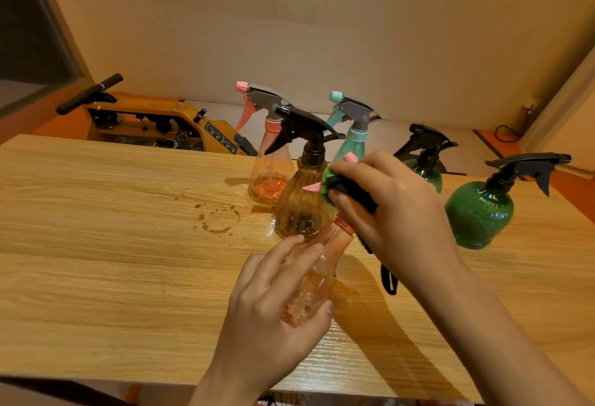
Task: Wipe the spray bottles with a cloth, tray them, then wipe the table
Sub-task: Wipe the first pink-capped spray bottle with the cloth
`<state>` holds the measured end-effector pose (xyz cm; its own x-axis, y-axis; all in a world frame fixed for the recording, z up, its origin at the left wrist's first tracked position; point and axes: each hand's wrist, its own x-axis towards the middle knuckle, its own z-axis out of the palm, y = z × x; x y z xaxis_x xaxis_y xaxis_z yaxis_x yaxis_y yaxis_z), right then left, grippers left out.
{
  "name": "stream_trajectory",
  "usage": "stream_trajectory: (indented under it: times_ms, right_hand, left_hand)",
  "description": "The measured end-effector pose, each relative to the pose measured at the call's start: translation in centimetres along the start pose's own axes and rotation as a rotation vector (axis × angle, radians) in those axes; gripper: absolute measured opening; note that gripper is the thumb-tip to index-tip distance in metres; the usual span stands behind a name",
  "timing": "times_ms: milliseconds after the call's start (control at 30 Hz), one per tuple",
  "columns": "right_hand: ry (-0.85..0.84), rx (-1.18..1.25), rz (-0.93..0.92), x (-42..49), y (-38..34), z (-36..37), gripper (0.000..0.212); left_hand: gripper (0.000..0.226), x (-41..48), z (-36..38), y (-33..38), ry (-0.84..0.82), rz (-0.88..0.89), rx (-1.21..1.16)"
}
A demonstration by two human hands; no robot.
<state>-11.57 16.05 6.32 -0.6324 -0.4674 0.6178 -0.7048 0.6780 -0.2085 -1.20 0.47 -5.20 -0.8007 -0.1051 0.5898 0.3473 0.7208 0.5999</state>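
Note:
My left hand grips the body of a clear pink spray bottle, held tilted above the wooden table. My right hand holds a green and black cloth wrapped over that bottle's pink spray head, which is mostly hidden. Standing behind are an amber ribbed bottle with a black trigger, a second pink bottle, a teal bottle and two dark green bottles.
Brown liquid spots and a ring stain mark the table left of the amber bottle. An orange machine with a black handle stands beyond the table's far edge. No tray is in view.

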Motion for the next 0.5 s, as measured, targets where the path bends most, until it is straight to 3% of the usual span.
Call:
stream_trajectory:
  times_ms: [167,333,500]
  right_hand:
    - [0.063,0.042,0.069,0.1,0.6,-0.4,0.036]
    - [0.001,-0.028,-0.030,-0.2,-0.6,0.4,0.034]
    - [0.073,0.022,0.035,0.0,0.1,0.1,0.033]
  left_hand:
    - [0.069,0.0,0.1,0.0,-0.013,0.019,0.006]
    - [0.067,-0.1,0.0,0.0,-0.009,0.004,0.015]
    - [0.068,0.0,0.1,0.1,-0.008,0.021,0.015]
